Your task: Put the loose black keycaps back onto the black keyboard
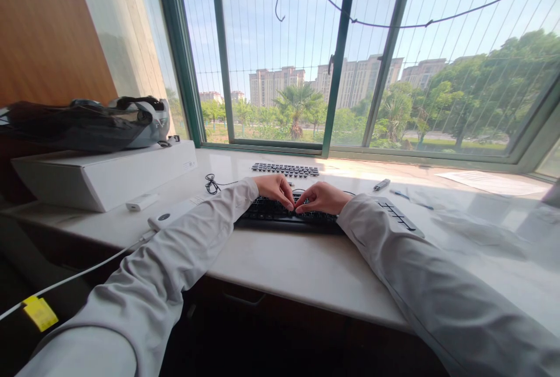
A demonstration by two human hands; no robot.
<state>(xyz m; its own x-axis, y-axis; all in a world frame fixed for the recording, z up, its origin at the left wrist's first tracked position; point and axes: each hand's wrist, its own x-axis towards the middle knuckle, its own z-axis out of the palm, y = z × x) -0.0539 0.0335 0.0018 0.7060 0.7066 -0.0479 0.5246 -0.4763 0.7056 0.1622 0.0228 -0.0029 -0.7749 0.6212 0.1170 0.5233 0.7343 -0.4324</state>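
Note:
A black keyboard [280,222] lies on the white tabletop in front of me. Both hands meet over its middle, with their fingertips close together just above the keys. My left hand [276,189] is closed in a pinch, thumb against the fingers. My right hand [321,197] pinches in the same way from the other side. Whatever sits between the fingertips is too small or hidden to name. Behind the keyboard, black keycaps [286,169] are laid out in rows. Part of the keyboard is covered by my hands and sleeves.
A white box [105,175] with a dark bag-like bundle [87,126] on top stands left. Nearby are a small white adapter [142,202], a white power strip [170,213] and a coiled black cable [213,184]. Clear plastic [481,231] and a paper sheet [492,182] lie right.

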